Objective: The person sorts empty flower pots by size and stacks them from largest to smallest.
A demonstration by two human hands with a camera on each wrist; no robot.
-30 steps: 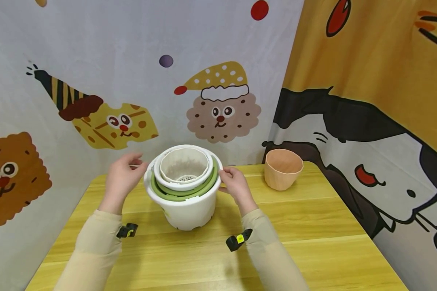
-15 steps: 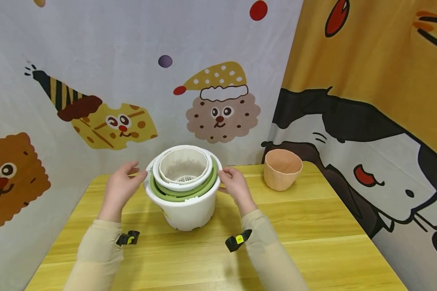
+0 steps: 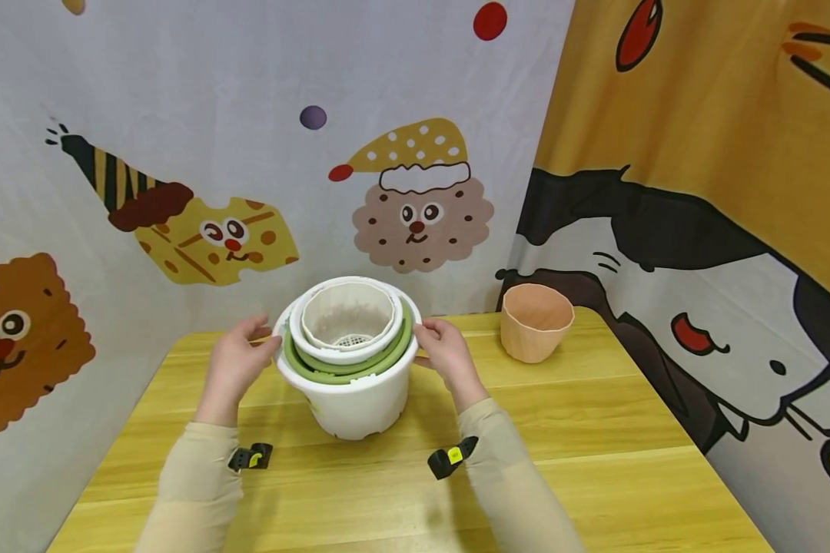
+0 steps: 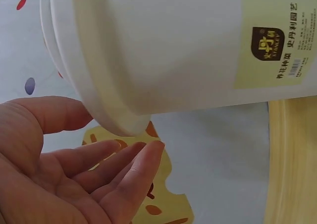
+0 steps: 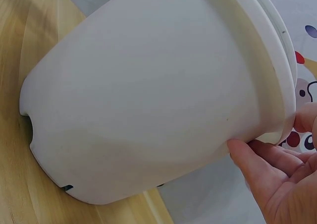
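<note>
A large white flowerpot (image 3: pixel 361 407) stands upright on the table, with smaller pots nested in it: green rims (image 3: pixel 318 375), then a white rim (image 3: pixel 346 356) and an off-white pot (image 3: pixel 349 303) with a grid bottom. My right hand (image 3: pixel 451 355) pinches the big pot's rim on the right, thumb above and fingers beneath. At the left side, my left hand (image 3: pixel 237 365) has its thumb at the rim; in the left wrist view its fingers (image 4: pixel 133 179) spread loosely below, apart from the pot. A printed label (image 4: pixel 277 43) shows on the pot's wall.
A peach-coloured pot (image 3: pixel 536 330) stands at the back right of the wooden table (image 3: pixel 581 438). Cloth curtains with cartoon prints (image 3: pixel 422 215) hang close behind and to the right.
My left hand has come down and right until its thumb is at the flowerpot's rim. The right hand stays at its rim, and the pots have not moved.
</note>
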